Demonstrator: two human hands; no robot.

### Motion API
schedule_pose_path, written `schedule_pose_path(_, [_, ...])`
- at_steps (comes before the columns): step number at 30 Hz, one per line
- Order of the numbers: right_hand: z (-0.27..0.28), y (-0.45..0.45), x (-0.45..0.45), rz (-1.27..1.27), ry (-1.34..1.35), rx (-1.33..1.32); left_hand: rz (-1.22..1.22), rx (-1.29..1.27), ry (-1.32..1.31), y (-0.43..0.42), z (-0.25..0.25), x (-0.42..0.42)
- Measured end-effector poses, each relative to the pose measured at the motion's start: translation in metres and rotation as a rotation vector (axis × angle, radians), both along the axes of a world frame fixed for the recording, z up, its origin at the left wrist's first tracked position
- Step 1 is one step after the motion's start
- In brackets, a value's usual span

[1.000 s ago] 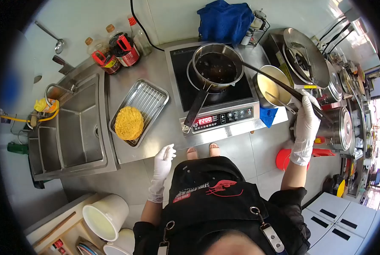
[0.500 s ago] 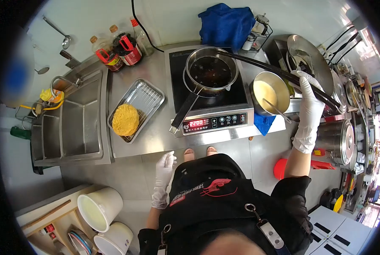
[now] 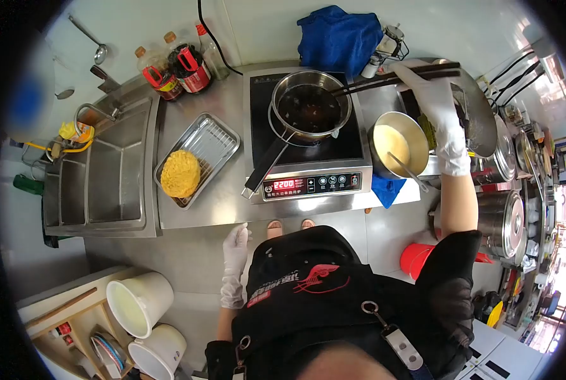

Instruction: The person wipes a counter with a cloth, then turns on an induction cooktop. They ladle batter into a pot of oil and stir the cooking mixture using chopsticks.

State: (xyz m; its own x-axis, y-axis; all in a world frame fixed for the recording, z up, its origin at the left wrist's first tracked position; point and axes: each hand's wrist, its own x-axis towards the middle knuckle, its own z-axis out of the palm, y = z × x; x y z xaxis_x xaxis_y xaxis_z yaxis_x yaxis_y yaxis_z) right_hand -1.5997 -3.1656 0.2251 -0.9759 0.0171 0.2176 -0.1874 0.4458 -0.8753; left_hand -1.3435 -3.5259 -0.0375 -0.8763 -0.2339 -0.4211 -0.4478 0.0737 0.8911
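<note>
Right hand: white-gloved [image 3: 432, 98], fingers closed around the long, dark, slender chopsticks [image 3: 384, 80], toward their right end.
Chopsticks: extend left from the grip; tips over the right side of the round, long-handled steel pot [image 3: 311, 77]; contact with its dark liquid [image 3: 308, 109] cannot be told.
Pot: on the black-topped induction cooker [image 3: 261, 120], left of and nearer than the grip.
Left hand: white-gloved [image 3: 235, 248], loosely curled beside the counter's near edge; contents cannot be told.
</note>
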Motion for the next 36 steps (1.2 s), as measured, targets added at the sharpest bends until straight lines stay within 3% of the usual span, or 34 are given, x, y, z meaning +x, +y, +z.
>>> schedule_pose_path(8, [-0.018, -0.028, -0.054, 0.157, 0.013, 0.085, 0.053, -0.028, -0.053, -0.008, -0.008, 0.014])
schedule_pose_path(18, [0.0, -0.045, -0.052, 0.196, -0.119, 0.268, 0.079, -0.016, -0.095, -0.022, -0.019, 0.008])
schedule_pose_path(20, [0.005, -0.05, -0.046, 0.366, -0.182, 0.234, 0.085, -0.014, -0.102, -0.024, -0.02, 0.006])
schedule_pose_path(25, [-0.016, -0.063, -0.064, 0.32, -0.162, 0.062, 0.065, -0.039, -0.137, -0.028, -0.019, 0.0])
schedule_pose_path(29, [-0.018, -0.037, -0.078, 0.19, -0.075, 0.112, 0.061, -0.021, -0.148, -0.03, -0.025, -0.004])
schedule_pose_path(31, [-0.001, -0.029, -0.065, 0.166, -0.135, 0.346, 0.046, -0.019, -0.144, -0.031, -0.029, -0.004])
schedule_pose_path(33, [0.001, -0.027, -0.052, 0.159, -0.135, 0.342, 0.041, -0.028, -0.15, -0.03, -0.032, -0.005])
schedule_pose_path(36, [0.004, -0.043, -0.038, 0.341, -0.241, 0.114, -0.005, -0.08, -0.167, -0.032, -0.043, -0.004])
